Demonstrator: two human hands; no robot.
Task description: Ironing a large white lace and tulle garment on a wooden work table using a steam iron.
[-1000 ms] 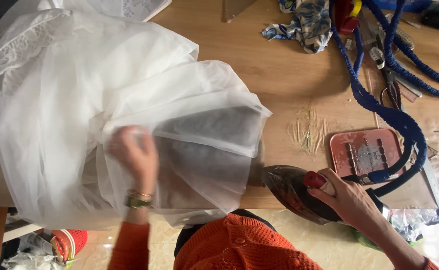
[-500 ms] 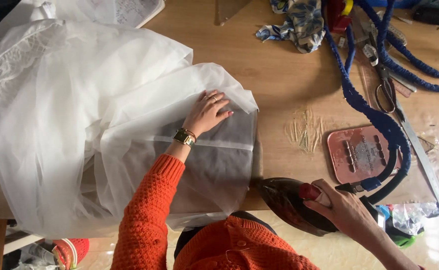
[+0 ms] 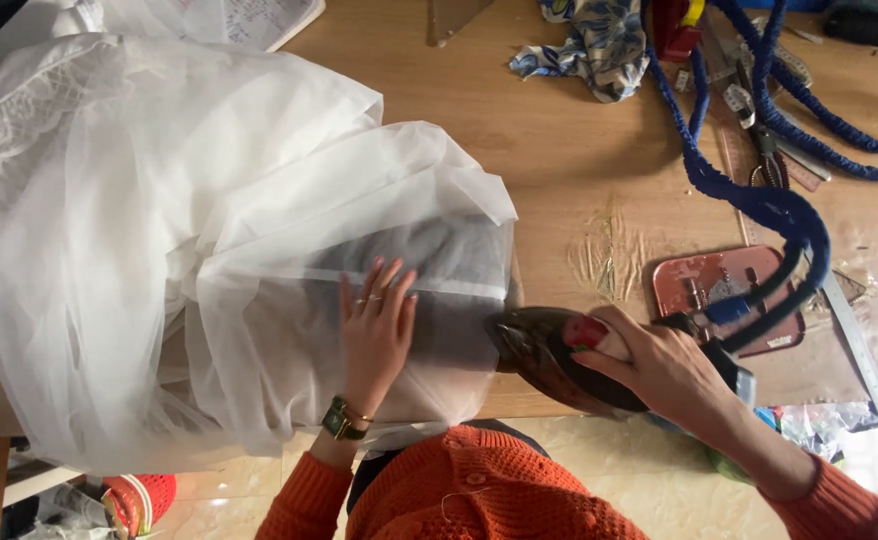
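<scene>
A big heap of sheer white tulle (image 3: pixel 179 230) lies over the left half of a wooden table (image 3: pixel 559 150). Its right part is spread thin over a dark pad. My left hand (image 3: pixel 377 322) presses flat on that thin part, fingers apart, with a ring and a green wristwatch on it. My right hand (image 3: pixel 659 365) grips the red-and-dark handle of a dark iron (image 3: pixel 549 355). The iron's tip touches the tulle's right edge near the table's front.
A thick blue braided cord (image 3: pixel 759 195) loops from the iron across the right side. A reddish iron rest (image 3: pixel 729 290) sits beside it. Scissors (image 3: pixel 767 150), a ruler (image 3: pixel 864 350) and a patterned cloth scrap (image 3: pixel 599 45) lie at the back right. Paper (image 3: pixel 249 20) lies at the top.
My left hand has slid back toward me on the tulle and turned fingers-up. The iron has moved left, up to the tulle's edge.
</scene>
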